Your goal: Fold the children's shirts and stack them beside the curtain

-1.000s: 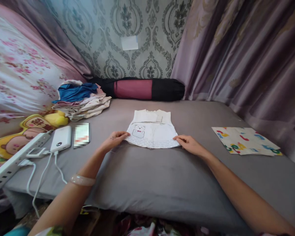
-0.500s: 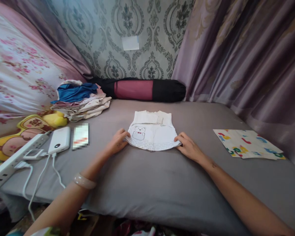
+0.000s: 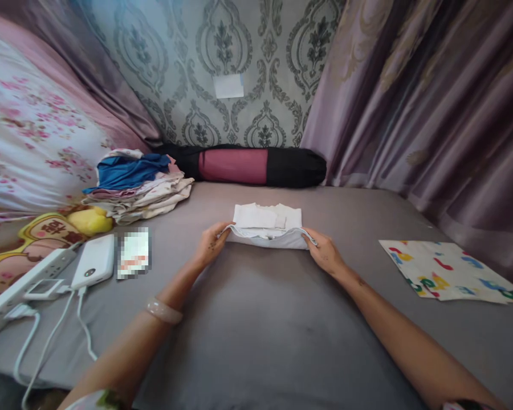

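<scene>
A small white shirt (image 3: pixel 263 240) lies on the grey bed sheet (image 3: pixel 265 319), its sleeves folded across the upper part. My left hand (image 3: pixel 211 242) pinches the lower hem at its left corner, and my right hand (image 3: pixel 325 250) pinches the same hem at the right corner. Between them the hem is lifted and sags a little in the middle, with the lower half turned up toward the collar. The printed bear on the front is hidden by this fold.
On the left are a clothes pile (image 3: pixel 141 185), a yellow plush cushion (image 3: pixel 34 245), a white power bank (image 3: pixel 94 259), a power strip (image 3: pixel 34 290) and cables. Folded patterned cloth (image 3: pixel 448 270) lies right. A black-and-maroon roll (image 3: pixel 235 166) lies along the wall.
Both hands have raised the shirt's hem and brought it up toward the collar, covering the bear print. The view has tilted slightly upward.
</scene>
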{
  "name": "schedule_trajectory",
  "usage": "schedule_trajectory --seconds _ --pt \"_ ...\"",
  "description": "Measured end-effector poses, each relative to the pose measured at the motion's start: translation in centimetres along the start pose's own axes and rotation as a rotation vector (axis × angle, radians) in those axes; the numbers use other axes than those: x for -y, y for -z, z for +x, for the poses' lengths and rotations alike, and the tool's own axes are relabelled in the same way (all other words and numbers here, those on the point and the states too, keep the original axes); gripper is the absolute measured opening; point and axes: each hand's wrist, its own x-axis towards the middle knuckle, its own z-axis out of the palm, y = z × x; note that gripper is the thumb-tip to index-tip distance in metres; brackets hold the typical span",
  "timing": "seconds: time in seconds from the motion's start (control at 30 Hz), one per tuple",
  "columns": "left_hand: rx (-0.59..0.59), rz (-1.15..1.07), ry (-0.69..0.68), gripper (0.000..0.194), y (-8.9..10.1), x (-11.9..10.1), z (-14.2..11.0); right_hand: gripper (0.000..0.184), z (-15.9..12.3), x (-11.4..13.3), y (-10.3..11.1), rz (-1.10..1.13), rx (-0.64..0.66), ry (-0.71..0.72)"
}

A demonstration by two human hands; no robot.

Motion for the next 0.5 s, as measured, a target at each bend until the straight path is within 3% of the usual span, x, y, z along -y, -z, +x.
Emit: schedule_trajectory --seconds 0.27,0.5 --pt "-0.155 0.035 -0.127 0.034 -2.4 0.9 4.1 0.037 3.4 -1.5 -1.3 -0.13 -0.119 -0.025" --pt "-0.176 0.128 -0.12 0.032 -4.1 2.5 7.6 0.039 6.5 -2.9 -2.2 -0.315 -0.096 -0.115"
